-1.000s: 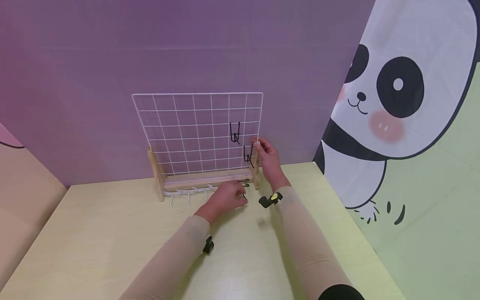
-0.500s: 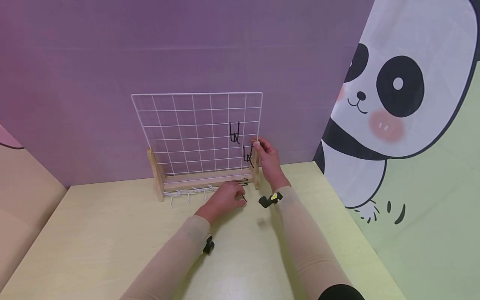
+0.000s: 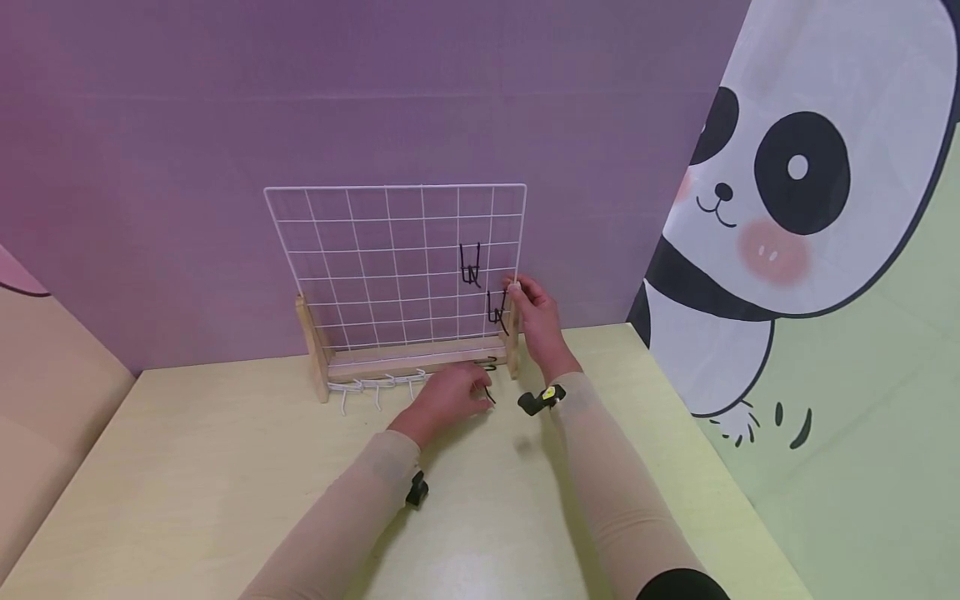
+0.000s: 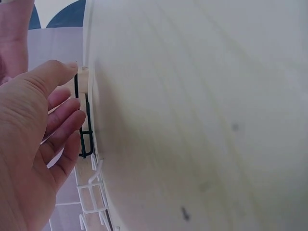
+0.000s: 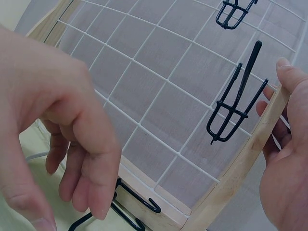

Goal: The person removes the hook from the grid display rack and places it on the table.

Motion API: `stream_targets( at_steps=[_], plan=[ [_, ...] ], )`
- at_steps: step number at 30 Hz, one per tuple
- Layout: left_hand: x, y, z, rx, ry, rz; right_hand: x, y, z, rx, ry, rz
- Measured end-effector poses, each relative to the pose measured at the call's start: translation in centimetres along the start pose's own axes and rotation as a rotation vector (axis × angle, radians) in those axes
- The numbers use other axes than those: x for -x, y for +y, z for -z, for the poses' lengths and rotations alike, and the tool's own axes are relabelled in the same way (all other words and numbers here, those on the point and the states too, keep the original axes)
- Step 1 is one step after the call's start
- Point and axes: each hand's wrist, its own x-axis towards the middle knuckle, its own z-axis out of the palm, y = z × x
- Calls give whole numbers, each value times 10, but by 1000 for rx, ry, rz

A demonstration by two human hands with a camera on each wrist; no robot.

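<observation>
A white wire grid rack (image 3: 407, 185) stands upright in a wooden stand (image 5: 243, 159) at the back of the table. My right hand (image 3: 536, 312) holds the rack's right edge at the post top, thumb in front and fingers behind. Two black wire hooks hang near that side, an upper hook (image 3: 470, 268) and a lower hook (image 5: 233, 109). My left hand (image 3: 450, 394) lies low before the stand's base, fingers loosely bent, thumb apart from them. Beside its fingertips is another black hook (image 4: 86, 132), one prong reaching between thumb and fingers.
Several white wire hooks (image 3: 377, 383) lie in a row along the front of the stand, left of my left hand. A pale wooden table (image 3: 225, 483) extends toward me. Behind it is a purple wall (image 3: 405, 100), with a panda picture (image 3: 817, 250) at the right.
</observation>
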Motion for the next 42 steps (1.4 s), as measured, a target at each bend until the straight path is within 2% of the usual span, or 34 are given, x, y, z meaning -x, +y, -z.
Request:
stream_targets(
  at_steps=[13,26,32,39,42],
  plan=[
    [3,3,11,59,18,34,2,-4,-2,3,5,-5],
    [8,-5,25,112,49,71,1,-2,-3,-10,7,12],
    [8,-7,38,134,87,93,1,-5,-3,-22,6,-5],
    [8,-8,55,219,139,171,0,-3,-3,-46,6,2],
    [8,-7,63,232,181,163,0,-3,-3,-40,7,5]
  ],
)
